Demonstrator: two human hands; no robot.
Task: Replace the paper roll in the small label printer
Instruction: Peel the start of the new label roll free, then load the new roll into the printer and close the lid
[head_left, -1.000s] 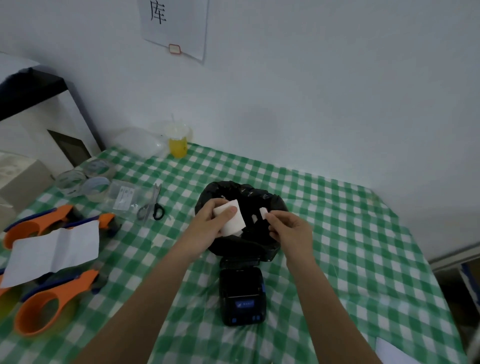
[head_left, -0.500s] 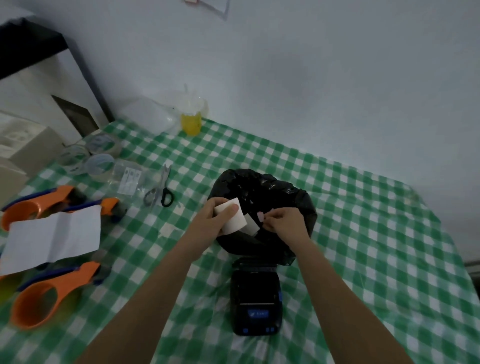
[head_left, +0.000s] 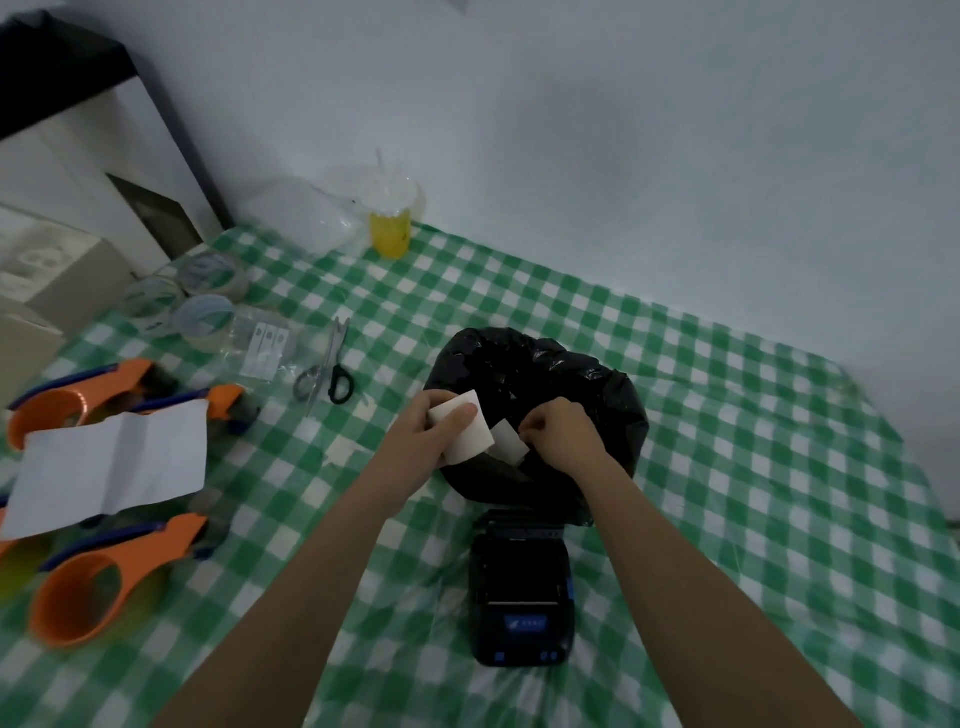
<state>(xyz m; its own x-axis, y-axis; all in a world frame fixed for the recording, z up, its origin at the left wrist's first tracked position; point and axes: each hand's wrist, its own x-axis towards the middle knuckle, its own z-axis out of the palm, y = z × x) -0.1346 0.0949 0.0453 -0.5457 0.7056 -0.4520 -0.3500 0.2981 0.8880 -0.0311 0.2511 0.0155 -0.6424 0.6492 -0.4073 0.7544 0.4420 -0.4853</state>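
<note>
A small black label printer (head_left: 522, 587) with a blue panel lies on the green checked tablecloth, near me. Just behind it stands a bin lined with a black bag (head_left: 602, 410). Over the bin's near rim my left hand (head_left: 426, 431) grips a white paper roll (head_left: 467, 434), thumb pressed on its face. My right hand (head_left: 563, 434) pinches the loose white end of the roll's paper strip (head_left: 506, 441), which spans the small gap between both hands.
Black-handled scissors (head_left: 332, 374) lie left of the bin. Orange tape dispensers (head_left: 104, 577) and a folded white sheet (head_left: 111, 462) occupy the left edge. Clear tape rolls (head_left: 200, 317), a plastic packet and a yellow drink cup (head_left: 390, 228) sit at the back by the wall.
The view has tilted down and closer. My right hand has drawn in toward the roll and now pinches a wider piece of paper strip; the left hand keeps holding the roll.
</note>
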